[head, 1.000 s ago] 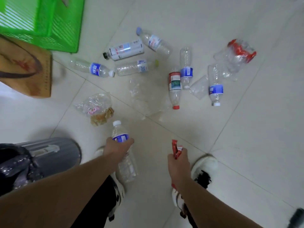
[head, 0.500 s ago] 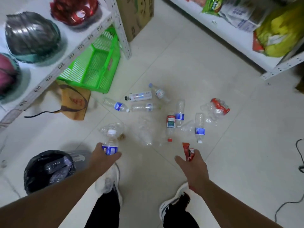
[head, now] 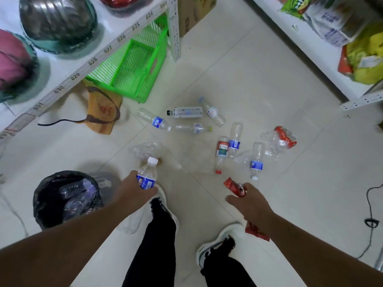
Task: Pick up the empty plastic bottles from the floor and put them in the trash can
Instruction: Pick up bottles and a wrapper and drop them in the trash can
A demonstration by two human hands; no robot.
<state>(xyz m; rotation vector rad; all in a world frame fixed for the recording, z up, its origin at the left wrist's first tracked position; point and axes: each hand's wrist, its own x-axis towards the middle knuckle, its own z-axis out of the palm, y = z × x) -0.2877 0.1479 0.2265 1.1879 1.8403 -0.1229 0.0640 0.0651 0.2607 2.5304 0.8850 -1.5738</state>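
A clear blue-labelled bottle (head: 146,175) (white cap up) tilts above the floor; the black-lined trash can (head: 44,200) stands beside, holding bottles.

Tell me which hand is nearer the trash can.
Left. The left hand, holding a bottle, is just right of the trash can. The right hand, gripping a red wrapper, is farther right, beyond the person's legs.
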